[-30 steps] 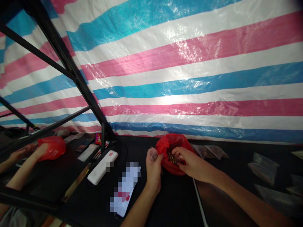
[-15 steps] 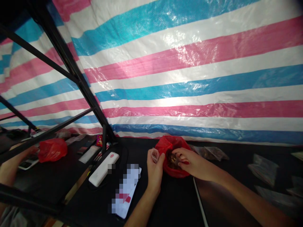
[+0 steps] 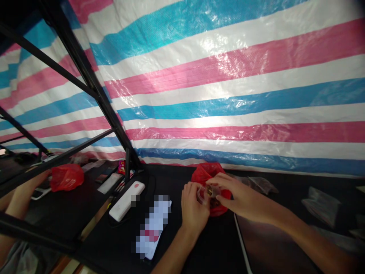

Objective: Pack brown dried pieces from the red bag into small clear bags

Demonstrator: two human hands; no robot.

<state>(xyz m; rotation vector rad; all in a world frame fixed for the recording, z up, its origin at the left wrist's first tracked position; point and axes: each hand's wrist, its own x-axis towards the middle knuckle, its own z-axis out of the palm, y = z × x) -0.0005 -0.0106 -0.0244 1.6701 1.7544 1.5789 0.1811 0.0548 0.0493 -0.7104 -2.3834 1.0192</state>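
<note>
Over the red plastic bag [image 3: 207, 171], my two hands are close together. My left hand [image 3: 194, 209] is closed on a small clear plastic bag [image 3: 202, 195], its mouth turned toward the right. Between the fingers of my right hand [image 3: 235, 196] is a small clear cup-like container [image 3: 211, 190] with brownish bits in it, its rim beside the small bag's mouth. More small brown pieces [image 3: 215, 202] lie in the red bag below; my hands partly hide them.
A white power strip [image 3: 127, 201] and a lit phone [image 3: 154, 228] lie left. Filled clear bags [image 3: 261, 184] and others [image 3: 321, 205] lie right, with a dark flat panel [image 3: 268, 243] in front. Past the black metal frame [image 3: 98, 93], a co-worker's hand [image 3: 38, 180] is near another red bag [image 3: 67, 177].
My right hand has come up from inside the red bag with the small container. My left hand has moved right and turned, bringing the clear bag beside it.
</note>
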